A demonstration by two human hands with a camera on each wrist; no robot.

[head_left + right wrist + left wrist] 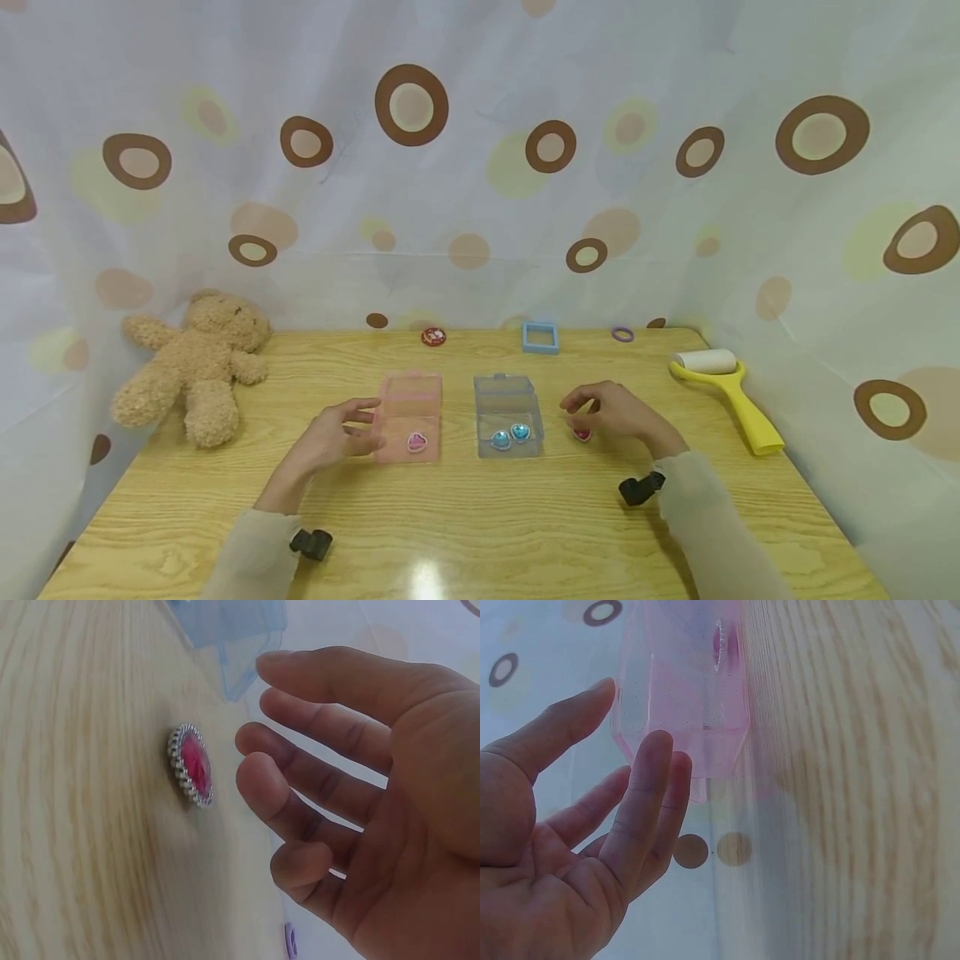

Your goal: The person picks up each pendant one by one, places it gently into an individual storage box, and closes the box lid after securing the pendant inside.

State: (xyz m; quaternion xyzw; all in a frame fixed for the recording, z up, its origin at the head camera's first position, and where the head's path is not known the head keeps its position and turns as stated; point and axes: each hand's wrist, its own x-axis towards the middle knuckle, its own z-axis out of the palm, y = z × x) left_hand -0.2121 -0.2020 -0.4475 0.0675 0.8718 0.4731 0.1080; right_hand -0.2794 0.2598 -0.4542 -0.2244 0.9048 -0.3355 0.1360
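My left hand (pixel 333 435) is at the left side of an open, see-through pink box (pixel 390 448), its fingers loosely bent and holding nothing. A pink heart-shaped gem (pixel 417 442) lies in the front part of that box. To its right stands an open, see-through blue box (pixel 486 448) with two blue gems (pixel 501 439) in it. Over the table, right of the blue box, hovers my right hand (pixel 613 408), also with nothing between its relaxed fingers. Just beyond its fingertips, the right wrist view shows a red gem (pixel 196 769) with a silvery beaded edge, lying on the wood.
A teddy bear (pixel 206 362) lies at the left. Along the back are a red round badge (pixel 433 336), a light blue square frame (pixel 541 349) and a purple ring (pixel 622 334). A yellow-handled lint roller (pixel 750 412) is at the right edge. Patterned curtain (pixel 480 208) surrounds the table.
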